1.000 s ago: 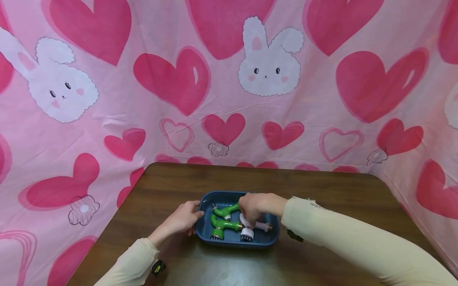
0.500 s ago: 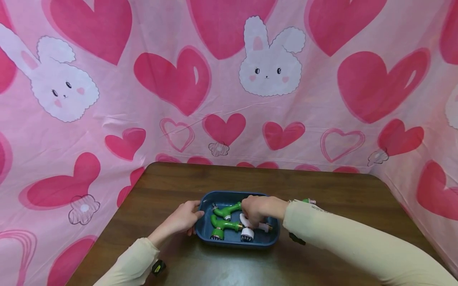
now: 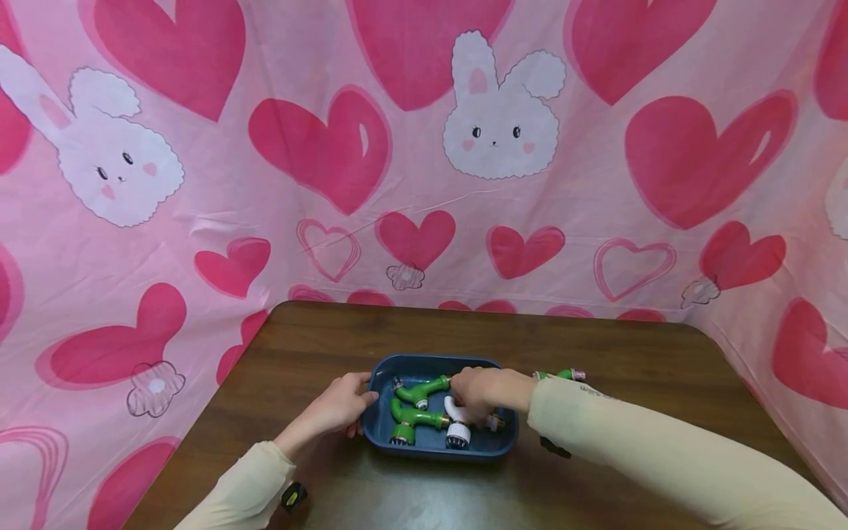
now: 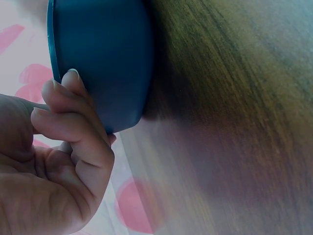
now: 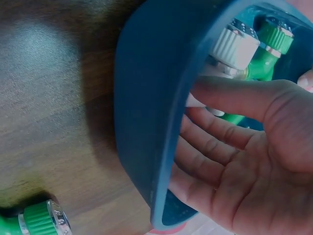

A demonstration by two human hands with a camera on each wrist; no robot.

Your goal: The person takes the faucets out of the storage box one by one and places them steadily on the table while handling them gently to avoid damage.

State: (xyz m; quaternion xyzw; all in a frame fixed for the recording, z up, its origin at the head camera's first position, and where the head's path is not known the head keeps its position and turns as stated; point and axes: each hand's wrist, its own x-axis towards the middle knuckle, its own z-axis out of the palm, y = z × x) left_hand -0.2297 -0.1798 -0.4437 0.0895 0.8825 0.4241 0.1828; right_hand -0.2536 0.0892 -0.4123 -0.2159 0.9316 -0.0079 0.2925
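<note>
A dark blue plastic basin (image 3: 440, 455) sits on the table. My left hand (image 3: 338, 401) holds its left end, thumb at the rim and fingers against the outer wall (image 4: 105, 58). My right hand (image 3: 486, 394) reaches over the right end into the basin and grips a white tap (image 3: 458, 433). The white ribbed cap (image 5: 237, 46) shows beside my thumb; my hand hides the tap's middle. Two green taps lie in the basin's left half, one farther back (image 3: 424, 391) and one nearer (image 3: 414, 418), its brass end close to the white tap.
Behind my right sleeve another green tap (image 3: 563, 374) lies on the brown wooden table (image 3: 371, 331), partly hidden. Its ribbed cap (image 5: 39, 218) shows in the right wrist view. A pink cloth (image 3: 411, 177) with hearts and rabbits hangs around the table.
My right hand has shifted slightly right inside the basin. The green tap behind my sleeve has come more into view. My left hand and the basin have stayed put.
</note>
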